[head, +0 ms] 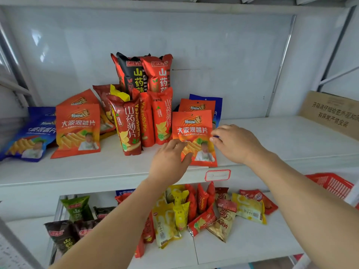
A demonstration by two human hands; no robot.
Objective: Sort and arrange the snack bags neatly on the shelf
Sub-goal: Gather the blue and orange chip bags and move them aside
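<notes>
The white metal upper shelf [291,136] carries standing red and orange snack bags [134,121] mid-left, a blue bag [29,136] lying far left, and a brown cardboard box [334,111] far right. On the white lower shelf [252,243], yellow and red packets [194,212] lie jumbled, with green and dark bags [71,220] to their left.

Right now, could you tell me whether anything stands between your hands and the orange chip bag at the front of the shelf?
Nothing visible does. The left hand touches the orange chip bag at its lower left edge, and the right hand is at its right edge. The tall red bags stand to its left, out of the way.
</notes>
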